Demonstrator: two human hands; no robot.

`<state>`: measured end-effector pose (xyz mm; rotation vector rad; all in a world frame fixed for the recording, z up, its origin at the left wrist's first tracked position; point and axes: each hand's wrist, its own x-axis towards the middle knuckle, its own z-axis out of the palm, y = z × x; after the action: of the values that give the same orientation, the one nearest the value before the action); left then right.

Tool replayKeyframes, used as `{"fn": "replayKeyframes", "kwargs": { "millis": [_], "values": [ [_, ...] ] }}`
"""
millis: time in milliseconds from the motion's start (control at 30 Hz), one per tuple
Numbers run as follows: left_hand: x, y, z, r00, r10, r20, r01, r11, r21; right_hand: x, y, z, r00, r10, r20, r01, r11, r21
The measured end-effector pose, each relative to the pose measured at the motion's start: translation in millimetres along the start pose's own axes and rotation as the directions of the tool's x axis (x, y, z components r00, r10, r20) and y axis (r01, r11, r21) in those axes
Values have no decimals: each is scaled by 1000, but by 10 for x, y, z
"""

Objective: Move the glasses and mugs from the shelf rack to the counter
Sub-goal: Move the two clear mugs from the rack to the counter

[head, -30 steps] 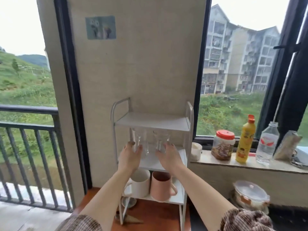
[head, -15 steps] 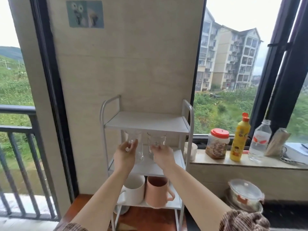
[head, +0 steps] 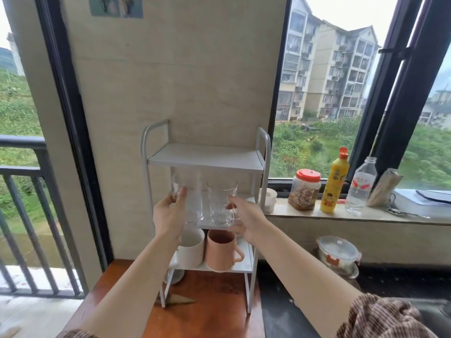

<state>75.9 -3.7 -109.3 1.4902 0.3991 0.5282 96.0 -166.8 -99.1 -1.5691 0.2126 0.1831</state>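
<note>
White shelf rack [head: 264,152]; left hand [head: 169,214] grasps one glass [head: 189,196], right hand [head: 246,215] the other glass [head: 222,203].

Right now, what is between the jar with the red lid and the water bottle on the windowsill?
The head view shows a yellow squeeze bottle with an orange cap standing between the red-lidded jar and the clear water bottle on the windowsill.

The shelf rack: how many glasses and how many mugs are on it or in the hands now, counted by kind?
Glasses: 2, one at the left hand, one at the right hand
White mugs: 1
Pink mugs: 1
Total: 4
</note>
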Motion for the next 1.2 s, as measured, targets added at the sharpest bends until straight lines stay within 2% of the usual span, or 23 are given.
{"fn": "replayKeyframes", "kwargs": {
  "millis": [300,433,633,733,867,1000,1100,1200],
  "values": [
    [-643,-10,-141,997,11,81,-10,1000,-24,-654,141,-559,988,-16,152,-9,986,164],
    [-1112,-11,13,989,28,143,-31,999,18,-989,249,-1041,994,13,111,-30,988,152],
    [-2103,-150,563,951,41,305,-39,999,-11,-1609,578,-2086,997,78,-14,-78,996,51],
    [-2715,-296,912,921,-14,389,-3,999,43,-2026,837,-2720,992,98,-79,-93,994,65],
    [-3670,-548,1387,840,-153,521,160,987,31,-2653,1241,-3597,975,118,-187,-106,992,72],
    [-4663,-783,1909,741,-218,635,198,975,104,-3331,1657,-4529,940,128,-318,-90,987,130],
    [-5401,-876,2340,659,-238,713,191,970,148,-3830,1934,-5199,875,151,-459,-103,986,128],
    [-6106,-923,2746,545,-284,789,232,955,184,-4316,2164,-5811,804,193,-563,-110,978,178]
  ]
}}
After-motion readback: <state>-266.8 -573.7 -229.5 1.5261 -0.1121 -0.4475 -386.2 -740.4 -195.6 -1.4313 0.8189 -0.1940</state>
